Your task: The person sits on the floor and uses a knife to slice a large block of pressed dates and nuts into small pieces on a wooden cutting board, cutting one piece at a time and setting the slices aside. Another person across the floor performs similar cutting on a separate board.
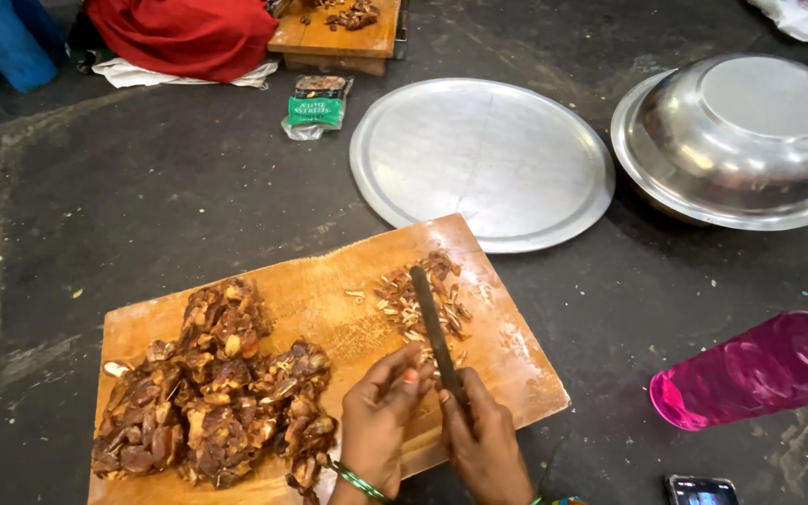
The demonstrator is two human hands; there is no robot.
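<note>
Knife (pixel 432 323): dark, narrow blade, lying diagonally across the right half of the wooden cutting board (pixel 329 309), tip pointing away over a small pile of chopped brown pieces (pixel 418 299). Handle end gripped in the right hand (pixel 483 440), fingers closed around it near the board's front edge. Left hand (pixel 378 411) just beside the right, fingers curled and pinched together at the blade's lower part; whether a piece is held between the fingertips cannot be told. Green bangles on the left wrist.

Chopped pieces: scattered in a loose heap under and beside the blade, toward the board's far right corner. Large mound of sticky dark-brown clumps (pixel 212 388) on the left half of the board, touching the left forearm area, well apart from the chopped pile.

Board resting on a dark, stained floor (pixel 95 206), set at an angle.

Beyond the board: round flat steel plate (pixel 479 159), its rim near the board's far corner. To its right, an upturned steel bowl (pixel 741 136). Pink translucent bottle (pixel 759 369) lying on its side at right. Phone (pixel 700 490) at the bottom edge, partly cut off. Small green packet (pixel 318 105) on the floor at centre top. Second wooden board (pixel 339 33) with brown pieces behind it; red cloth (pixel 184 33) to its left; blue object (pixel 2 37) in the top left corner.
</note>
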